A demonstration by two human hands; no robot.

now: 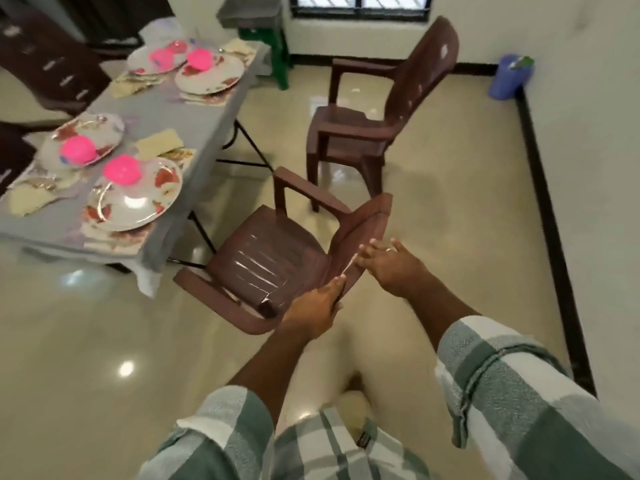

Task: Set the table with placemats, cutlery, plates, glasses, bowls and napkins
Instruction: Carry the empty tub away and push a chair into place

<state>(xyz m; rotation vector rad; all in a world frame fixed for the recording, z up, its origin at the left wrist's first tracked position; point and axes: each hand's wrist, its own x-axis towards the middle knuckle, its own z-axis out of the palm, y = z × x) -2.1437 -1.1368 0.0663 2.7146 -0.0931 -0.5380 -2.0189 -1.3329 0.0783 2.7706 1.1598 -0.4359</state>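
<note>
Hands on near chair (273, 258) backrest: left hand (313, 311) gripped round top edge, right hand (388, 263) laid flat, fingers straight, likely for steering it. Counter (145, 109) seen left, laid with four floral plates (135, 199), pink bowls (123, 169), napkins (159, 142). Second chair (384, 109) set well apart.

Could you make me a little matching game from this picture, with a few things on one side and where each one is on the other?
Things:
1. pink bowls
2. blue bin
3. left hand
4. green stool

Places:
A. by the right wall
B. gripping the near chair back
C. on the plates
D. beyond the table

Pairs: 1-C, 2-A, 3-B, 4-D
</note>
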